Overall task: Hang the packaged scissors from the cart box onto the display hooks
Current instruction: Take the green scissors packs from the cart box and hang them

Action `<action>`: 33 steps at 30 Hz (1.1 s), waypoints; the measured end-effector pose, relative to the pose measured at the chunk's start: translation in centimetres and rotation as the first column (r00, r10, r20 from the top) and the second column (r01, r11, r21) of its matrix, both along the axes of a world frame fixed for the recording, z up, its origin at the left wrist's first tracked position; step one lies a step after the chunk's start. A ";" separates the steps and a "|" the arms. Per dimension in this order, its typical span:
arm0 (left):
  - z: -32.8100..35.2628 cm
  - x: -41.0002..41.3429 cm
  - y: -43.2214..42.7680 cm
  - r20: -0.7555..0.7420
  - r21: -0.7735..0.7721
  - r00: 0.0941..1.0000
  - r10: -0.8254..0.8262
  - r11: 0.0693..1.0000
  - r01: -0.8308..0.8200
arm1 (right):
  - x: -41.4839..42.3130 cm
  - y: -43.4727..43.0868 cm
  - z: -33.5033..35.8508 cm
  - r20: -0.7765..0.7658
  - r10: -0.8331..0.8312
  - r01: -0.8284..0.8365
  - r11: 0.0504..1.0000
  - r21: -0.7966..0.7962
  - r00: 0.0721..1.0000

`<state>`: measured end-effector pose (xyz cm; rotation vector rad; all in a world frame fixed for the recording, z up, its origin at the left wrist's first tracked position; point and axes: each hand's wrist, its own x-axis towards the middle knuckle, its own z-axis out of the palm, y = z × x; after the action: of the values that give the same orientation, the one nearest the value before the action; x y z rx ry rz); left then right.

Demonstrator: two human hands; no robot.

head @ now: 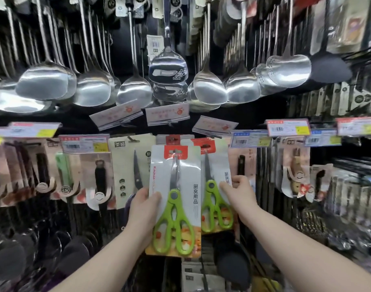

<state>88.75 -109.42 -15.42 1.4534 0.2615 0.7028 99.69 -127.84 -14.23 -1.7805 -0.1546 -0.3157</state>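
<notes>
Reaching forward, left hand (143,204) pinches front scissors pack (186,207); right hand (240,191) pinches hung pack (216,165).

Green-handled packaged scissors (176,207) upright before hanging pack (212,187).

Steel spatulas (41,85) and slotted spoons (289,70) are hanging in crowded rows across the top of a dark display wall (254,110), glinting with reflected light. Price tags (287,127) are jutting out below them, and carded kitchen tools (98,182) are hanging at both sides
</notes>
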 end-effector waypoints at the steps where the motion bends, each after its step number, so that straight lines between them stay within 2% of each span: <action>1: 0.2 -0.1 -0.3 0.005 -0.007 1.000 -0.012 1.000 0.012 | -0.2 -0.2 0.0 0.008 -0.003 0.003 1.000 -0.018 1.000; 6: 0.0 0.6 -1.2 0.007 -0.042 0.999 -0.043 0.998 0.043 | -2.1 -1.1 0.3 0.187 -0.033 0.067 0.982 -0.176 0.982; 8: 0.2 1.1 -1.8 0.011 -0.036 0.999 -0.043 0.998 0.043 | -2.9 -1.2 0.5 0.242 0.003 0.042 0.983 -0.178 0.970; 12: 0.7 1.8 -3.5 0.018 -0.046 0.998 -0.063 0.997 0.064 | -4.4 -0.8 0.9 0.159 0.237 -0.228 0.971 -0.071 0.959; 14: 1.0 2.1 -4.4 0.008 -0.032 0.997 -0.075 0.997 0.075 | -4.7 -0.8 1.0 0.141 0.301 -0.297 0.954 -0.047 0.943; 20: 1.0 3.7 -5.4 -0.024 0.044 0.996 -0.081 0.996 0.082 | -3.4 -1.3 1.1 0.153 0.241 -0.234 0.970 -0.062 0.958; 28: 1.5 4.3 -5.3 -0.093 0.296 0.994 0.052 0.955 -0.022 | -1.7 -1.6 1.0 0.124 0.199 -0.185 0.976 -0.114 0.972; 33: 1.9 5.0 -4.7 -0.137 0.547 0.977 0.162 0.835 -0.062 | -0.5 -1.4 1.2 0.141 0.131 -0.096 0.969 -0.228 0.981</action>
<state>93.70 -114.15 -13.48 2.0646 0.3025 0.7799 99.19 -129.25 -12.99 -1.9569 -0.4159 -0.3658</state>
